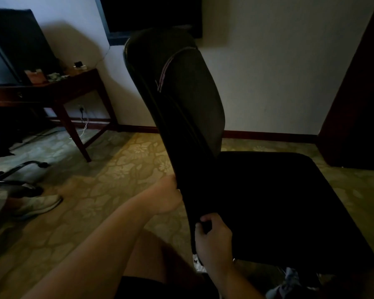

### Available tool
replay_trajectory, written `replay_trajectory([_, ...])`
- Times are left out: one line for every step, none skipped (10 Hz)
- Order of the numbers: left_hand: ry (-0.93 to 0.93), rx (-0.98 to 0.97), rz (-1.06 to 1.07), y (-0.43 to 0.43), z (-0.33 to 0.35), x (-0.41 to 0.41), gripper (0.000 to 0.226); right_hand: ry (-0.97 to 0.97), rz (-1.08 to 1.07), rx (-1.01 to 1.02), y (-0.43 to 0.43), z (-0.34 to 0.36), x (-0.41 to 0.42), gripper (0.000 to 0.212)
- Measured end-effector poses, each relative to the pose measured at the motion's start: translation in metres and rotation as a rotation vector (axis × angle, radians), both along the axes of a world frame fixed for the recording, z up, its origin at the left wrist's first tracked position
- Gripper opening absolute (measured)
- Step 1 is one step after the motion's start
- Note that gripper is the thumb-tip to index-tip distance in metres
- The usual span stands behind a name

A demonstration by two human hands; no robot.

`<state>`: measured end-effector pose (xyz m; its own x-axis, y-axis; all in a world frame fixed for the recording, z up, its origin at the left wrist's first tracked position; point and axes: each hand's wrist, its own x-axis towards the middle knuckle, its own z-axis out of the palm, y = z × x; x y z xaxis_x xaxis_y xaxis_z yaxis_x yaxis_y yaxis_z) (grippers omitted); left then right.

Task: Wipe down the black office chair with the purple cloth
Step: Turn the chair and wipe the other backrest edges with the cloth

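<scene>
Dim room: floral carpet (117, 162), wooden desk (58, 91). Your right hand (214, 240) grips the black office chair (192, 108) by its back edge; left hand (166, 197) is behind it, grip unclear.

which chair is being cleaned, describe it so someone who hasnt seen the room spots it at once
In front of the pale back wall, right of the wooden desk, the black office chair stands mid-carpet. It has a tall narrow back with a pinkish stripe near the top, and the right hand grips its lower edge. The other chair, far left, shows only shiny metal legs.
</scene>
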<state>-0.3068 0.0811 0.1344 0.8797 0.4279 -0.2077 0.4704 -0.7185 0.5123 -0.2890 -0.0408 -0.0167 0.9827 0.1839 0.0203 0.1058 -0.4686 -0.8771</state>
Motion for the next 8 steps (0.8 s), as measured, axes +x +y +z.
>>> replay_trajectory([-0.121,-0.099,-0.092,0.004,0.012,-0.005,0.030,-0.040,-0.015,0.012,0.004,0.014,-0.002,0.013])
replay_trajectory([-0.227,-0.050,-0.093,0.010,0.035,-0.011,0.046,-0.108,-0.013,0.009,0.003,0.036,-0.002,0.017])
replay_trajectory([-0.451,-0.220,-0.127,0.013,0.065,-0.023,0.060,-0.195,0.029,0.027,0.005,0.073,0.001,0.016])
replay_trajectory([-0.633,-0.403,-0.136,0.018,0.099,-0.029,0.068,-0.279,0.130,0.181,0.009,0.126,0.008,0.014])
replay_trajectory([-0.833,-0.394,-0.078,0.022,0.133,-0.031,0.066,-0.384,0.277,0.343,0.018,0.188,0.018,0.017])
replay_trajectory([-0.961,-0.437,-0.008,0.028,0.162,-0.028,0.060,-0.449,0.399,0.453,0.033,0.248,0.033,0.031])
replay_trajectory([-0.995,-0.480,0.109,0.040,0.186,-0.018,0.054,-0.416,0.453,0.477,0.047,0.282,0.044,0.043])
replay_trajectory([-0.887,-0.336,0.168,0.049,0.212,-0.006,0.035,-0.331,0.492,0.506,0.052,0.289,0.049,0.047])
